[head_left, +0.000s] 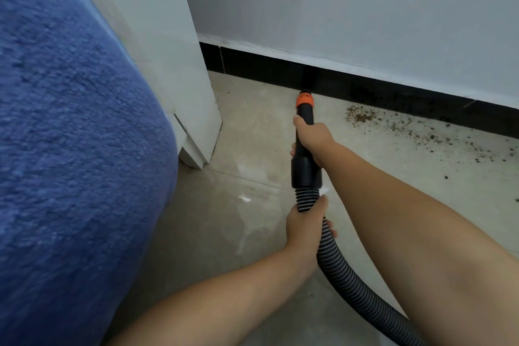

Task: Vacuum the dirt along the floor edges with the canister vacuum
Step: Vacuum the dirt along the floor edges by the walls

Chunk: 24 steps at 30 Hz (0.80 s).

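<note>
A black vacuum wand [305,168] with an orange collar [304,100] points at the black skirting board [365,90], its tip at the floor edge. My right hand [313,137] grips the wand's black tube just behind the collar. My left hand [304,223] grips the ribbed grey-and-black hose [345,284] right below the wand's cuff. Brown dirt [361,115] lies in a pile against the skirting to the right of the tip, and scattered crumbs [449,143] trail off further right. The canister is out of view.
A blue fuzzy blanket [70,149] over furniture fills the left side. A white cabinet [179,64] stands beside it, its corner near the wand. The wall [365,3] is pale grey above the skirting. The beige tiled floor [224,233] shows pale smears.
</note>
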Each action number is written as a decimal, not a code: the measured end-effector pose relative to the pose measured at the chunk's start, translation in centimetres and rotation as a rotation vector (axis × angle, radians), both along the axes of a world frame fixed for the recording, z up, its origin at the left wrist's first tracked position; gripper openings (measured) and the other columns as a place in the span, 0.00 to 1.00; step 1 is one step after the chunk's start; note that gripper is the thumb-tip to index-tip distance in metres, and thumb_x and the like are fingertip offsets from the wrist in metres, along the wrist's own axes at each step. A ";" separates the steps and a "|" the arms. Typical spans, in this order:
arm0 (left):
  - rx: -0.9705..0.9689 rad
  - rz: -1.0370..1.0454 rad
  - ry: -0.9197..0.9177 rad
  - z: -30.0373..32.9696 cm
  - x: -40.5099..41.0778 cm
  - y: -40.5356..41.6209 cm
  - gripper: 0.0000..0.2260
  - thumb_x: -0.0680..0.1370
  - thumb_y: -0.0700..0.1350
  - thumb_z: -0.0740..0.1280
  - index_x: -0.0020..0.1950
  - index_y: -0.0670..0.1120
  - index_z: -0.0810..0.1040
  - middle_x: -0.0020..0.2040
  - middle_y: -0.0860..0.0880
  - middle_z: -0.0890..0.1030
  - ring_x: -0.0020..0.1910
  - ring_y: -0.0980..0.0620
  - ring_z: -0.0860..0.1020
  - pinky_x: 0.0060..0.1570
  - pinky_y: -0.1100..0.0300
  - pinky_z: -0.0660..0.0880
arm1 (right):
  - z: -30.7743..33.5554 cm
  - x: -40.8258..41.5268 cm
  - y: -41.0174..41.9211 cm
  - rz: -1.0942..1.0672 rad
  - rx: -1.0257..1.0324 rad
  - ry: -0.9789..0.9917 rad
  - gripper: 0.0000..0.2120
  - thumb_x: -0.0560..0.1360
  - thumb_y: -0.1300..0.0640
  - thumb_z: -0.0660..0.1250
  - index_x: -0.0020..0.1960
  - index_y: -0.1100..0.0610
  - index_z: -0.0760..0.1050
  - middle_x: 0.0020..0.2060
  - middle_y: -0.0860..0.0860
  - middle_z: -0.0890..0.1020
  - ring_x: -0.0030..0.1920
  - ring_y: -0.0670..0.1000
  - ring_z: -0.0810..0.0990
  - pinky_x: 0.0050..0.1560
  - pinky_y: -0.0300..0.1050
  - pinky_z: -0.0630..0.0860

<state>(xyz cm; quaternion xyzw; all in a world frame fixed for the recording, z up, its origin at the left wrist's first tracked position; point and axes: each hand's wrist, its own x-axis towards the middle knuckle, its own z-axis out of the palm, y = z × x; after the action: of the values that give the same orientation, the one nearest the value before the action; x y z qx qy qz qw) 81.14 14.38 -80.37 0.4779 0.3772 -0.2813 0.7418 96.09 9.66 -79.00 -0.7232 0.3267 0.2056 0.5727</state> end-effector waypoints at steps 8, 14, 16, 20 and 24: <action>-0.027 0.118 0.002 1.4 2.1 0.4 0.08 0.76 0.46 0.70 0.46 0.43 0.74 0.23 0.51 0.73 0.20 0.55 0.73 0.23 0.65 0.71 | 1.2 2.8 3.2 0.208 -0.023 0.016 0.18 0.80 0.47 0.61 0.59 0.61 0.66 0.37 0.57 0.78 0.32 0.53 0.79 0.43 0.49 0.81; 0.042 0.177 0.010 0.9 3.8 1.5 0.08 0.74 0.46 0.70 0.40 0.45 0.74 0.26 0.51 0.73 0.25 0.54 0.73 0.29 0.63 0.70 | 1.2 4.4 5.6 0.307 -0.019 0.016 0.18 0.80 0.46 0.61 0.58 0.60 0.65 0.36 0.57 0.79 0.32 0.53 0.79 0.50 0.52 0.82; 0.041 0.174 0.002 1.1 3.5 1.5 0.08 0.75 0.47 0.70 0.40 0.45 0.74 0.24 0.52 0.73 0.22 0.55 0.72 0.26 0.64 0.69 | 1.1 4.2 5.4 0.302 -0.005 0.016 0.18 0.80 0.46 0.61 0.58 0.60 0.66 0.36 0.57 0.79 0.32 0.53 0.79 0.47 0.50 0.82; 0.034 0.095 -0.012 1.1 1.9 0.6 0.09 0.76 0.47 0.70 0.46 0.42 0.75 0.27 0.50 0.74 0.21 0.56 0.73 0.23 0.65 0.72 | 0.7 2.4 3.2 0.225 0.010 0.014 0.16 0.80 0.46 0.62 0.55 0.59 0.67 0.36 0.57 0.78 0.30 0.52 0.78 0.36 0.46 0.80; 0.030 -0.089 -0.016 0.7 -1.6 -1.0 0.08 0.76 0.46 0.69 0.48 0.41 0.75 0.32 0.46 0.76 0.25 0.53 0.76 0.27 0.63 0.74 | 0.1 -1.6 -1.1 0.065 0.030 0.015 0.16 0.80 0.46 0.63 0.51 0.60 0.69 0.34 0.57 0.78 0.28 0.53 0.77 0.33 0.45 0.79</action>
<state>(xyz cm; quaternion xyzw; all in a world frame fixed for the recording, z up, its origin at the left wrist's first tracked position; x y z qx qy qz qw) 79.55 13.33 -79.69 0.5073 0.3538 -0.3047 0.7243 94.51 8.58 -78.94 -0.7232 0.3041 0.2346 0.5740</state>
